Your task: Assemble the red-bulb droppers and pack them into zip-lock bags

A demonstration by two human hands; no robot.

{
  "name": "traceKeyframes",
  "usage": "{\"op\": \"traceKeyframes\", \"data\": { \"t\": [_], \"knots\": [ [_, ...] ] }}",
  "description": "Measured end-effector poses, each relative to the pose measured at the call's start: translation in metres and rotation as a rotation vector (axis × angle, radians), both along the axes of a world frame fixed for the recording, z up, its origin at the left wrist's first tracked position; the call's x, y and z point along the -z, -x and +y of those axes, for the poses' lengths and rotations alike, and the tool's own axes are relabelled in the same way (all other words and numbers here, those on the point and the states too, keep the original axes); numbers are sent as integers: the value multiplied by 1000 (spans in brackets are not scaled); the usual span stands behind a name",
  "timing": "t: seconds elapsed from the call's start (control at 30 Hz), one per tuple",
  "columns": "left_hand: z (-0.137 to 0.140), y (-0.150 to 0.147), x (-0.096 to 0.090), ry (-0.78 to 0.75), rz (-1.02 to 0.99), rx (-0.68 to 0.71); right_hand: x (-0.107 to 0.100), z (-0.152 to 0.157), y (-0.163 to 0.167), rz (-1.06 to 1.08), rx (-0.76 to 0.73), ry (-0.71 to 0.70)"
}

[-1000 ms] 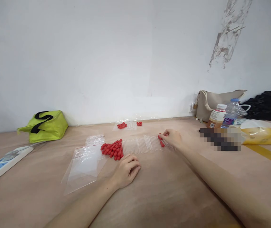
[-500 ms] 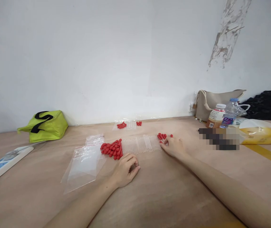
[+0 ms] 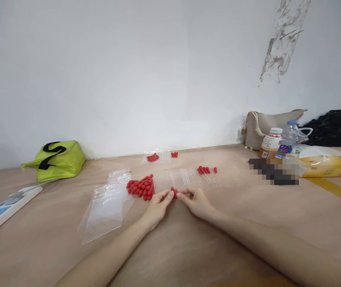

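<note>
The step in hand seems to be the fine work on one red bulb [image 3: 173, 192], which both hands hold just above the near edge of the row of clear tubes [image 3: 176, 178], over the bench [image 3: 170, 255]. The left hand [image 3: 159, 203] pinches it narrowly between thumb and finger; the right hand [image 3: 196, 202] is also closed to a small pinch and seems to grip its other side — whether a tube is there too, one cannot tell. The next move, it may be judged, calls for steady fingertips and gentle pressure, as the bulb is small. The heap of bulbs [image 3: 142, 188] lies left of the row; the capped tubes [image 3: 204, 170] lie to its right — a little spread.
</note>
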State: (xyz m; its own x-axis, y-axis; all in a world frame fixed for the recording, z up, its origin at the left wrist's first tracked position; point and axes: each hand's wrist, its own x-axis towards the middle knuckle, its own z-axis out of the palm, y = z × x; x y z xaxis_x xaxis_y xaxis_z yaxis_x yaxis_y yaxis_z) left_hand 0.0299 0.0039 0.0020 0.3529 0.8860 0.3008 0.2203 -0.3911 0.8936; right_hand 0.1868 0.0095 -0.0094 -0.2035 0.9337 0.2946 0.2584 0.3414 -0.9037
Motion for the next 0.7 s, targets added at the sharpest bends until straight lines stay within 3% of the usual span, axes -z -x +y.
{"op": "traceKeyframes", "data": {
  "t": [0.1, 0.23, 0.37, 0.53, 0.7],
  "knots": [
    [4, 4, 0, -20, -3, -149, -3, 1, 3, -138, 21, -120],
    [5, 19, -2, -259, 250, -262, -21, 35, -15, -386, 305, -235],
    [3, 24, 0, -369, 410, -214, -28, 73, -26, -589, 513, -35],
    [1, 21, 2, -426, 472, -132, -22, 89, -23, -665, 533, 138],
    [0, 21, 1, -428, 484, -104, -21, 90, -22, -713, 517, 169]
  ]
}}
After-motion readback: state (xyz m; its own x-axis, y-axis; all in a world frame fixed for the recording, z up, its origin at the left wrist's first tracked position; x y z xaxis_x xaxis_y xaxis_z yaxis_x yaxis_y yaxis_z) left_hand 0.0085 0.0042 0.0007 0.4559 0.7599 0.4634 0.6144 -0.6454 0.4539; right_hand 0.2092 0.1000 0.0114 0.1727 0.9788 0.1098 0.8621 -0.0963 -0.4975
